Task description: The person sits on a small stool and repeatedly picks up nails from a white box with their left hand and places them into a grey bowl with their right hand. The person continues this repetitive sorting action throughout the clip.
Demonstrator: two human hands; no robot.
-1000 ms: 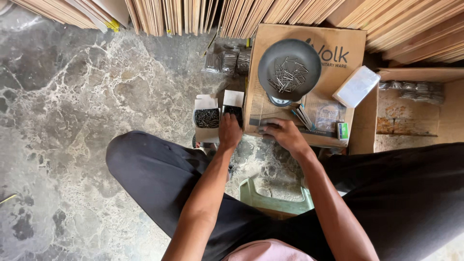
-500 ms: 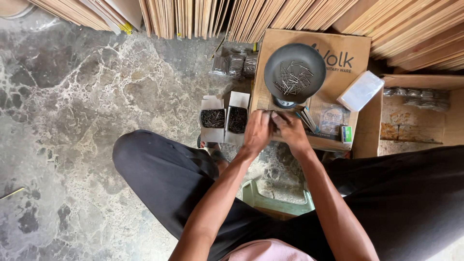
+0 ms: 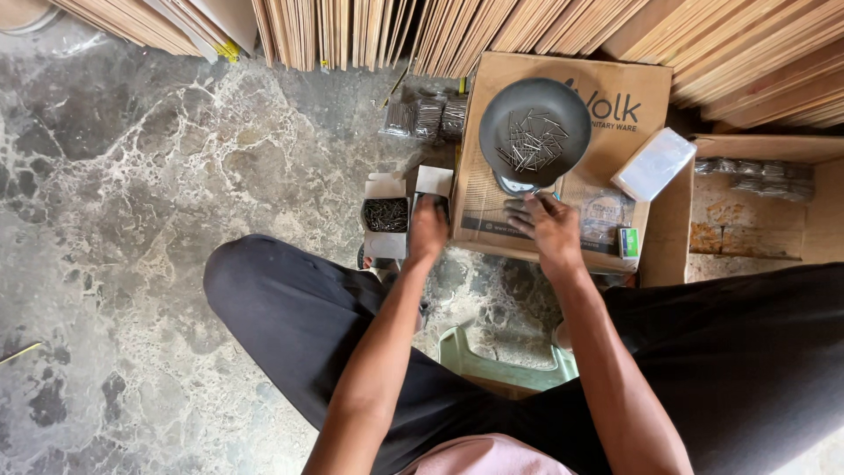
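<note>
Left hand point(image 3: 428, 230) reaches palm-down into the nearer small open box point(image 3: 432, 195), fingers bent inside; grip cannot be told. Right hand point(image 3: 547, 225) lies flat, fingers spread, on the cardboard carton point(image 3: 607, 97), just below the dark pan point(image 3: 534, 130) of loose nails point(image 3: 530, 145). Second nail box point(image 3: 385, 215) sits left; plywood sheets point(image 3: 352, 31) stand beyond.

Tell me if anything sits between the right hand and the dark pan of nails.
Nothing visible does. The right hand lies on the cardboard box just below the pan, fingers next to its rim.
</note>
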